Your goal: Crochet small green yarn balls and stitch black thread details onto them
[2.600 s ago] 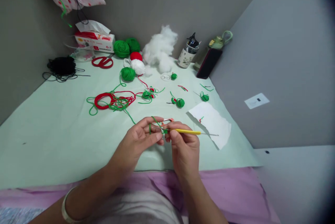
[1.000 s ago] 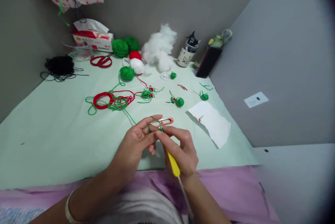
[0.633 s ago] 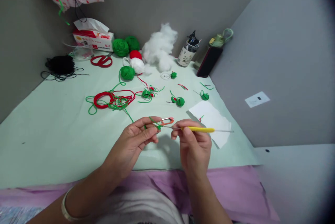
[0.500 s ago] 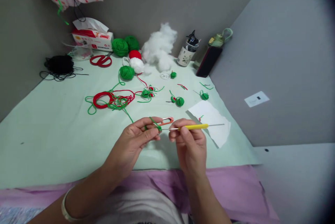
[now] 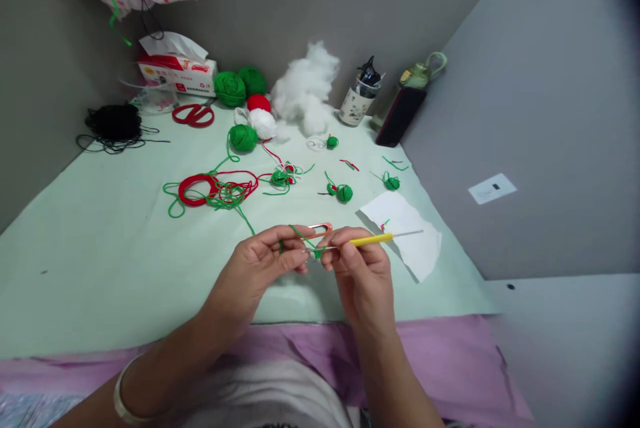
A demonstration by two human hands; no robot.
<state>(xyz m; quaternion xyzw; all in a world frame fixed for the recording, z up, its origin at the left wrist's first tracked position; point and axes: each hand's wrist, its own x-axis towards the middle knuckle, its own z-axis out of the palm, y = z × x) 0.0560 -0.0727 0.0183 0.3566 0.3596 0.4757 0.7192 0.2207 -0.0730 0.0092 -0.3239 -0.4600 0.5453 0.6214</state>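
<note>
My left hand [image 5: 257,267] pinches a strand of green yarn [image 5: 300,236] looped over its fingers, low over the pale green table [image 5: 90,241]. My right hand [image 5: 361,268] is closed on a yellow-handled crochet hook [image 5: 373,239], its metal tip at a small green stitch [image 5: 318,253] between the two hands. The hook's far end points right over a white paper sheet [image 5: 407,231]. An orange clip [image 5: 320,228] lies just behind my fingers. The green strand runs back to a tangle of red and green yarn [image 5: 217,191].
Green, red and white yarn balls [image 5: 245,105], white stuffing [image 5: 305,91], red scissors [image 5: 193,115], a tissue box [image 5: 177,71], black yarn [image 5: 115,125], a jar [image 5: 359,105], a dark phone [image 5: 400,118] stand at the back. Small green crocheted pieces [image 5: 343,193] lie mid-table. Grey walls enclose left, back, right.
The right hand swung the hook from pointing down toward me to pointing right, then drew close to the left hand again. The left hand stayed in place, pinching the yarn.
</note>
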